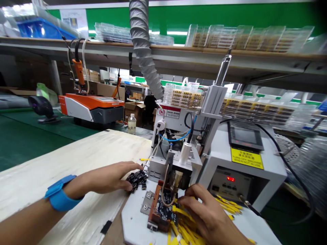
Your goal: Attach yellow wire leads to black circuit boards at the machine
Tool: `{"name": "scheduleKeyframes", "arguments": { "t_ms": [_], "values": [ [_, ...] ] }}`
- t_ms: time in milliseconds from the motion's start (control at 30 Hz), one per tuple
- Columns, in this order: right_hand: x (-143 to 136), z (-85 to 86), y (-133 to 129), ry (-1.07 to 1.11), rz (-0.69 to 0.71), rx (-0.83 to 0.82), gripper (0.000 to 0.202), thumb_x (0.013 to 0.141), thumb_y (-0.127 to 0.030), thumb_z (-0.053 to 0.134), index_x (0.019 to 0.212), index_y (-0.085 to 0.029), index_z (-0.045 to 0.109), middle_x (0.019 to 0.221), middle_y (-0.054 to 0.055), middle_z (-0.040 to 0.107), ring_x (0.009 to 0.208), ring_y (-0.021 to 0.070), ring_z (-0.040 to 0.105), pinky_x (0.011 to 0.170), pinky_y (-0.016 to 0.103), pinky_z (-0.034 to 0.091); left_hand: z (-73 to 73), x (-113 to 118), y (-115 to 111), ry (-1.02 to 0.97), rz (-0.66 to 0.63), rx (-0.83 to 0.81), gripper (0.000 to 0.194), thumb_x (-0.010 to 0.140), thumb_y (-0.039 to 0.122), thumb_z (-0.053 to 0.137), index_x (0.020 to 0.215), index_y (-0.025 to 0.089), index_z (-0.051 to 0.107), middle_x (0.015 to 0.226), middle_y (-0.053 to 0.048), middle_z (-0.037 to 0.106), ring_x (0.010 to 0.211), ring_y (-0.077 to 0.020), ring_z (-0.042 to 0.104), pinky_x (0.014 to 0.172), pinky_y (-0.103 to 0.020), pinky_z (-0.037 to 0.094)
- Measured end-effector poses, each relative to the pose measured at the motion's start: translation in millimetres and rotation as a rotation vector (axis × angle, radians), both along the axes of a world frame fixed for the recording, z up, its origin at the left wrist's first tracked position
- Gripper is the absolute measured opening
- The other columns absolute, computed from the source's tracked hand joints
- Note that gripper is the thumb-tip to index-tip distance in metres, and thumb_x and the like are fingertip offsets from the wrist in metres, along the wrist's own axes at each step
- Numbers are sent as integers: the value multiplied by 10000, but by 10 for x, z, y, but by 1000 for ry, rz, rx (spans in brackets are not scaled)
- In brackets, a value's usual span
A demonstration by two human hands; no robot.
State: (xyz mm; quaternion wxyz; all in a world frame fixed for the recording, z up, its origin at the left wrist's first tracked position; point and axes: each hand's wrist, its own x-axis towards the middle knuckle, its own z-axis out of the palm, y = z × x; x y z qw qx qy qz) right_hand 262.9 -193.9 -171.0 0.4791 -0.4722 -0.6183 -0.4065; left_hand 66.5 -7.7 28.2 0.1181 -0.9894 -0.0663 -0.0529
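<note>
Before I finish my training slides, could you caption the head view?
Left hand at small black parts, right hand by yellow strips and a brown fixture on a benchtop machine.

1. Near left: a bright blue wristband (61, 194); right of it, small black parts (137, 179).
2. Near right: yellow strips (187, 233) beside a reddish-brown fixture (154, 212).
3. Farther right: a yellow sign (246, 158) with black lettering; glowing red digits (231, 179).
4. Far left: an orange, white and dark grey machine (93, 108) on a green bench (28, 143).
5. Far: a grey hose (140, 25), spirally ridged.
</note>
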Motion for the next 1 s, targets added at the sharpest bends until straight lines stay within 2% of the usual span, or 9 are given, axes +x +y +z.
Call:
{"name": "scheduleKeyframes", "arguments": {
  "t_ms": [100, 167, 300, 467, 667, 767, 867, 933, 1000],
  "values": [
    [6, 12, 11, -11, -5, 17, 319, 847, -4, 401, 988, -159, 641, 885, 95, 579, 778, 168, 596, 636, 266, 537, 8, 13, 24, 75, -83, -46, 647, 758, 124, 585, 1364, 335, 502, 1436, 3, 483, 1320, -246, 436, 1092, -378, 343],
    [10, 15, 15, -18, -4, 23, 310, 850, -7, 411, 991, -158, 643, 878, 94, 580, 774, 168, 596, 632, 265, 536, 9, 36, 57, 99, -97, -70, 670, 737, 97, 573, 1356, 346, 516, 1419, 3, 500, 1304, -253, 452, 1080, -397, 357],
    [6, 14, 1, -11, 10, 24, 333, 853, -19, 405, 1016, -166, 656, 885, 100, 592, 782, 174, 604, 645, 277, 544, -1, 109, 166, 83, -105, -112, 620, 720, 143, 648, 1307, 321, 560, 1388, -12, 525, 1251, -261, 490, 1033, -380, 399],
    [-6, 24, -18, -17, 8, 21, 350, 857, -28, 400, 1040, -160, 668, 890, 115, 596, 798, 183, 615, 652, 280, 550, -11, 149, 238, 19, -58, -114, 569, 717, 254, 732, 1265, 284, 582, 1194, -51, 597, 949, -248, 606, 814, -349, 507],
    [-3, 29, -24, 25, 44, 4, 333, 880, -48, 403, 1035, -152, 679, 894, 121, 620, 799, 186, 627, 670, 291, 546, -30, 132, 148, 21, -146, -72, 605, 670, 162, 732, 1250, 259, 591, 1246, -59, 535, 1132, -261, 530, 1001, -365, 417],
    [-61, 30, -18, 343, 202, -154, 224, 912, -165, 469, 965, -172, 687, 878, 95, 662, 801, 189, 649, 705, 298, 539, -31, 127, 117, 17, -169, -54, 600, 663, 154, 739, 1236, 251, 591, 1231, -57, 549, 1151, -263, 519, 1013, -374, 407],
    [-141, 26, 28, 931, 568, -384, 182, 878, -340, 598, 906, -164, 634, 748, 54, 658, 666, 149, 646, 607, 238, 515, -19, 124, 72, -7, -165, -47, 581, 697, 221, 750, 1250, 251, 576, 1248, -59, 558, 1168, -273, 514, 1025, -404, 398],
    [-175, 21, 76, 1225, 849, -422, 270, 817, -398, 686, 901, -161, 589, 686, 28, 637, 588, 108, 622, 566, 190, 488, -13, 125, 39, -30, -157, -43, 561, 720, 246, 740, 1254, 246, 569, 1252, -61, 562, 1163, -275, 520, 1024, -413, 400],
    [-179, 18, 117, 1323, 997, -359, 330, 750, -404, 760, 881, -159, 582, 694, 30, 637, 597, 102, 627, 587, 186, 499, -12, 129, 14, -50, -155, -38, 544, 733, 258, 733, 1251, 240, 569, 1245, -60, 566, 1152, -270, 528, 1018, -405, 404]
  ]
}}
